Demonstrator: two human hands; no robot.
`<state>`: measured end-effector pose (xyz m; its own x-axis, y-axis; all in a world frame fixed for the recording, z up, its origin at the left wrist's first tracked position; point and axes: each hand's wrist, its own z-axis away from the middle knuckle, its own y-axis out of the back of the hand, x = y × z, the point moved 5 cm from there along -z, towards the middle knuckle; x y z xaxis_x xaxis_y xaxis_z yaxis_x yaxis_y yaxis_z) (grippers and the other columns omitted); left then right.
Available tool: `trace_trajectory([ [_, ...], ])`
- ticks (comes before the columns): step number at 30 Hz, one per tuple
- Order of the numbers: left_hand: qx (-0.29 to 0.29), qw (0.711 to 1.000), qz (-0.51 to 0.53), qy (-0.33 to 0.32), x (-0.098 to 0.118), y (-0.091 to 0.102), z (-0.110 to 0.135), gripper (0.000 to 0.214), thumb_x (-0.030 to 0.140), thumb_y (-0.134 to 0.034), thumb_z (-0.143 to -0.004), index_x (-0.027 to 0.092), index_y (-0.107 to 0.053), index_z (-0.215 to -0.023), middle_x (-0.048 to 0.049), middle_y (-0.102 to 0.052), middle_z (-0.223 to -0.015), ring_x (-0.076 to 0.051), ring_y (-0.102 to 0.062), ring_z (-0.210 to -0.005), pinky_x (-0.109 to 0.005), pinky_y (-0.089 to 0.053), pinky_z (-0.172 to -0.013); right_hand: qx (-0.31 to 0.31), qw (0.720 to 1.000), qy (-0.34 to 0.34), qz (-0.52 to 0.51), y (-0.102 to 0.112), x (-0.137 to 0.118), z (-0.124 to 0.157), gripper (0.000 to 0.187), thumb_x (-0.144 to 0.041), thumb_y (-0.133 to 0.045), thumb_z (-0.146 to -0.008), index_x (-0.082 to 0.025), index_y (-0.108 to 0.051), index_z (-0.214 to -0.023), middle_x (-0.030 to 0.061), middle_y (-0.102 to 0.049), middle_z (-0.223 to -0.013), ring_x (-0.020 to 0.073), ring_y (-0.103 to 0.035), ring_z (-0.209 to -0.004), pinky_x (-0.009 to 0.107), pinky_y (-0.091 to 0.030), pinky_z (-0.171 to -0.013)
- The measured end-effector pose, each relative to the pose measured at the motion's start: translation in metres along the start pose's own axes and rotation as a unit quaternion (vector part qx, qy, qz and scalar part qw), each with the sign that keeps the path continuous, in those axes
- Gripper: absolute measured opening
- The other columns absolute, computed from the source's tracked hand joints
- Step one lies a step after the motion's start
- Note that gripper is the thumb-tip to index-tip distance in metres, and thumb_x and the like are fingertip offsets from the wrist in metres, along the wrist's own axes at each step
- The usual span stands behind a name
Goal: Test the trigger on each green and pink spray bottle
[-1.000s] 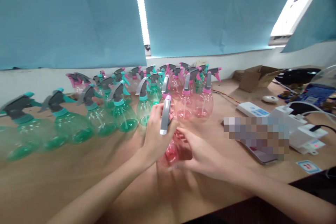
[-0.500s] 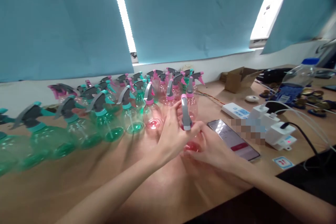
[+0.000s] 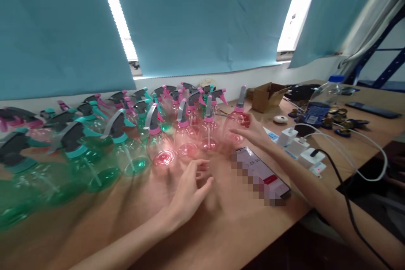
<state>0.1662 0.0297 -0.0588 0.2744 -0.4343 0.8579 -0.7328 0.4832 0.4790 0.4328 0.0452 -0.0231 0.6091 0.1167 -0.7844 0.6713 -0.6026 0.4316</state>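
My right hand [image 3: 253, 133] is stretched out to a pink spray bottle [image 3: 236, 123] with a grey trigger and grips its round body at the right end of the front row. My left hand [image 3: 190, 192] hovers low over the wooden table [image 3: 205, 236] with its fingers loosely apart and nothing in it, just in front of another pink spray bottle [image 3: 186, 139]. Several pink spray bottles and green spray bottles [image 3: 126, 152] stand in rows behind and to the left.
A phone [image 3: 262, 173] lies on the table under my right forearm. White power adapters [image 3: 300, 152] with cables, a cardboard box [image 3: 267, 96], a water bottle [image 3: 321, 101] and small items crowd the right side. Blue blinds cover the windows behind.
Both hands held one pink bottle at its trigger head. My right hand has carried it out to the row's right end, and my left hand has let go and dropped toward the table.
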Motion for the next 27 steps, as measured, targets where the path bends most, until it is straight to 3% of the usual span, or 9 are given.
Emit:
trace_trajectory([
  [7, 0.012, 1.000, -0.004, -0.004, 0.000, -0.004, -0.001, 0.028, 0.025, -0.055, -0.091, 0.022, -0.049, -0.117, -0.0091, -0.058, -0.120, -0.025, -0.059, -0.115, -0.048, -0.051, -0.099, -0.021, 1.000, -0.002, 0.006, -0.028, 0.024, -0.009, 0.069, -0.044, -0.075, -0.065, -0.015, -0.052, -0.123, 0.0142, -0.066, -0.115, 0.0306, -0.064, -0.101, 0.045, -0.052, -0.085],
  [14, 0.001, 1.000, -0.004, 0.007, -0.002, -0.007, 0.000, 0.030, 0.024, -0.054, -0.090, 0.021, -0.048, -0.119, -0.0110, -0.059, -0.121, -0.026, -0.062, -0.113, -0.049, -0.052, -0.098, -0.058, 0.996, 0.053, 0.031, -0.026, 0.012, -0.006, 0.067, -0.048, -0.073, -0.071, -0.021, -0.053, -0.129, 0.0115, -0.063, -0.127, 0.0331, -0.062, -0.111, 0.046, -0.050, -0.093],
  [17, 0.004, 1.000, 0.002, 0.013, -0.003, -0.005, 0.001, 0.031, 0.025, -0.055, -0.090, 0.020, -0.049, -0.119, -0.0110, -0.059, -0.121, -0.026, -0.062, -0.113, -0.048, -0.051, -0.099, -0.057, 0.995, 0.061, 0.061, -0.013, 0.004, 0.017, 0.079, -0.054, -0.072, -0.074, -0.021, -0.044, -0.140, 0.0151, -0.053, -0.140, 0.0374, -0.054, -0.123, 0.050, -0.044, -0.101],
  [19, 0.004, 1.000, 0.006, 0.018, -0.003, -0.004, 0.002, 0.030, 0.025, -0.055, -0.090, 0.021, -0.049, -0.119, -0.0107, -0.059, -0.120, -0.026, -0.062, -0.112, -0.048, -0.051, -0.099, -0.055, 0.993, 0.045, 0.097, -0.001, 0.004, 0.045, 0.087, -0.060, -0.067, -0.076, -0.015, -0.037, -0.145, 0.0224, -0.051, -0.140, 0.0432, -0.053, -0.124, 0.055, -0.044, -0.099],
  [23, 0.002, 1.000, -0.002, 0.020, -0.004, -0.002, 0.005, 0.028, 0.024, -0.054, -0.090, 0.020, -0.049, -0.117, -0.0104, -0.059, -0.120, -0.025, -0.062, -0.111, -0.049, -0.050, -0.100, -0.071, 0.950, -0.002, 0.303, 0.017, 0.012, 0.105, 0.102, -0.075, -0.053, -0.078, -0.009, -0.025, -0.150, 0.0276, -0.060, -0.127, 0.0473, -0.061, -0.111, 0.057, -0.051, -0.082],
  [27, -0.003, 1.000, -0.001, 0.025, -0.004, -0.001, 0.007, 0.028, 0.023, -0.054, -0.091, 0.020, -0.047, -0.118, -0.0105, -0.058, -0.121, -0.025, -0.061, -0.112, -0.049, -0.049, -0.101, -0.074, 0.922, 0.006, 0.380, 0.017, 0.013, 0.130, 0.106, -0.074, -0.056, -0.076, 0.001, -0.028, -0.145, 0.0328, -0.061, -0.123, 0.0479, -0.062, -0.108, 0.056, -0.052, -0.082],
])
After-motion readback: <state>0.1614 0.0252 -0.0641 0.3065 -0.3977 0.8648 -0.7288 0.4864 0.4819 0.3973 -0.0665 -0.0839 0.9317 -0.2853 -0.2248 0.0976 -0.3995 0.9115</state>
